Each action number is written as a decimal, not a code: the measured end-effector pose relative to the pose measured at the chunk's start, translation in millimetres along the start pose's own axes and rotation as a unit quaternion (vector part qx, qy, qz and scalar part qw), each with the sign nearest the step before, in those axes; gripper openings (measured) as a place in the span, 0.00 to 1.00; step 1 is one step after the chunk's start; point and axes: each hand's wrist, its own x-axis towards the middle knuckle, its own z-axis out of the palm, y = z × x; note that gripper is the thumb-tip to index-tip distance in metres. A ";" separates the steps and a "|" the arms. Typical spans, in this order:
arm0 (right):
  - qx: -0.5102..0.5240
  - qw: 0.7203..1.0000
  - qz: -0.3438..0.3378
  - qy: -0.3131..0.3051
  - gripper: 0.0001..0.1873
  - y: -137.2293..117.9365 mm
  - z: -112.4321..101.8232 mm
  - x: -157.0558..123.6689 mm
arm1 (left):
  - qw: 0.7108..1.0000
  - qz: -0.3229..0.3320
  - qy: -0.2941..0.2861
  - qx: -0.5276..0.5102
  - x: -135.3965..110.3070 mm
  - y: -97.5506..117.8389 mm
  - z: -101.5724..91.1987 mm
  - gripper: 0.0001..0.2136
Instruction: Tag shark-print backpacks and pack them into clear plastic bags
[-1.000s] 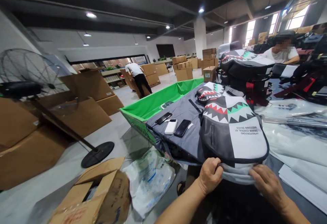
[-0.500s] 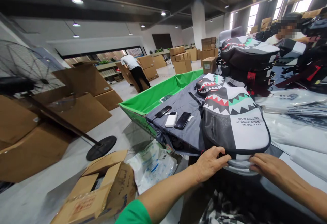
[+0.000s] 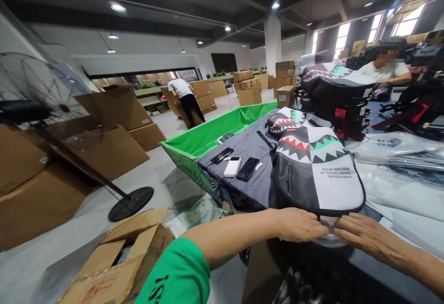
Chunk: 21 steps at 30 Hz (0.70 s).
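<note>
A backpack (image 3: pixel 317 170) with a shark-mouth print, half dark and half white, lies front side up on the cloth-covered table. Along its near edge hangs some clear plastic (image 3: pixel 332 238). My left hand (image 3: pixel 301 225) is closed at this edge, fingertips pinching the plastic just below the dark trim. Close by on the right, my right hand (image 3: pixel 357 234) also has its fingers bent over the plastic. Their fingertips are only a small gap apart. Exactly how the plastic runs under the backpack is hidden. A smaller shark-print pouch (image 3: pixel 282 121) touches the backpack's far end.
Phones (image 3: pixel 247 168) and a white power bank (image 3: pixel 232 167) lie left of the backpack. Stacked backpacks (image 3: pixel 336 87) stand behind; clear plastic bags (image 3: pixel 402 174) cover the right side. A green-lined bin (image 3: pixel 194 137), an open carton (image 3: pixel 118 258) and a fan base (image 3: pixel 132 203) are leftward. Two people work farther off.
My left hand has slid right along the near edge, its elbow swinging up, and is now closer to my right hand. My right hand has shifted slightly left. The view has tilted slightly up.
</note>
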 end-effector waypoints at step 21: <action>-0.052 0.990 -0.066 -0.114 0.14 -1.9 -20.0 29.0 | 0.976 0.140 0.124 0.108 -28.5 -22.1 37.2 0.12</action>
